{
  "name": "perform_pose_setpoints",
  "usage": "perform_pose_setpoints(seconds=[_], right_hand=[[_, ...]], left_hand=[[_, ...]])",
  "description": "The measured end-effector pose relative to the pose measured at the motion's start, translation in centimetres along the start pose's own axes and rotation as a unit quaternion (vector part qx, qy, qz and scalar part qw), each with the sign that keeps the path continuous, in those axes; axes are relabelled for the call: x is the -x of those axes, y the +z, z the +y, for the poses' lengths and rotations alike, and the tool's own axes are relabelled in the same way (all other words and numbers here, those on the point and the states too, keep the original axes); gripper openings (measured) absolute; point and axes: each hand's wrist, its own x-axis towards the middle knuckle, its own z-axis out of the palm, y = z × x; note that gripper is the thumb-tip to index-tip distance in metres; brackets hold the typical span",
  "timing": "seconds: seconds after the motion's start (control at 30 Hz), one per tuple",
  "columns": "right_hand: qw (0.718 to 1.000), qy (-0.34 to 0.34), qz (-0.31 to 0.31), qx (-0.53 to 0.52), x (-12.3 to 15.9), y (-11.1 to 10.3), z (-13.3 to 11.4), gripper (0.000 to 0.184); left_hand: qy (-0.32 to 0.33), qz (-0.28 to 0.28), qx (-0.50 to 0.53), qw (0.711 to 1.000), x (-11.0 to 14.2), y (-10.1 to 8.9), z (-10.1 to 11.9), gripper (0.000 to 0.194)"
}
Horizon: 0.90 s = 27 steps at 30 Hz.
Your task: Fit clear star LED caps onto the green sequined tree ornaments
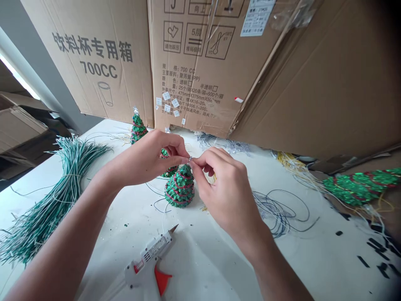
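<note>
A small green glitter tree with red trim (180,189) stands on the white table (213,259). Both of my hands meet just above its tip. My left hand (155,155) pinches a tiny silvery piece (189,159) between thumb and forefinger, and my right hand (224,190) pinches the same piece from the other side. A second green tree (167,169) stands partly hidden behind my left hand. A third tree (138,128) stands farther back by the boxes.
A white glue gun with an orange trigger (150,261) lies near the front. A thick bundle of green wires (53,192) lies at left, loose dark wires (282,209) at right, green glitter garland (360,186) far right. Large cardboard boxes (194,62) wall off the back.
</note>
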Motion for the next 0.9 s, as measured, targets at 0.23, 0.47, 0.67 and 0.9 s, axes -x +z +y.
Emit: perform_pose_setpoints(seconds=[0.23, 0.47, 0.67, 0.9], right_hand=[[0.988, 0.059, -0.072, -0.122, -0.7, -3.4, 1.9, 0.016], [0.956, 0.108, -0.206, -0.177, -0.4, -0.5, 4.8, 0.058], [0.934, 0.102, -0.264, -0.218, -0.3, 2.4, 5.5, 0.026], [0.923, 0.108, -0.286, -0.233, -0.3, 2.5, 5.6, 0.015]], left_hand=[[0.013, 0.047, -0.060, 0.997, 0.4, -0.4, 0.8, 0.021], [-0.068, 0.185, -0.103, 0.975, -0.1, 2.6, 3.0, 0.033], [-0.098, 0.151, -0.060, 0.982, -0.6, 3.5, 2.4, 0.037], [-0.100, 0.126, -0.065, 0.985, -0.6, 3.1, 2.5, 0.034]])
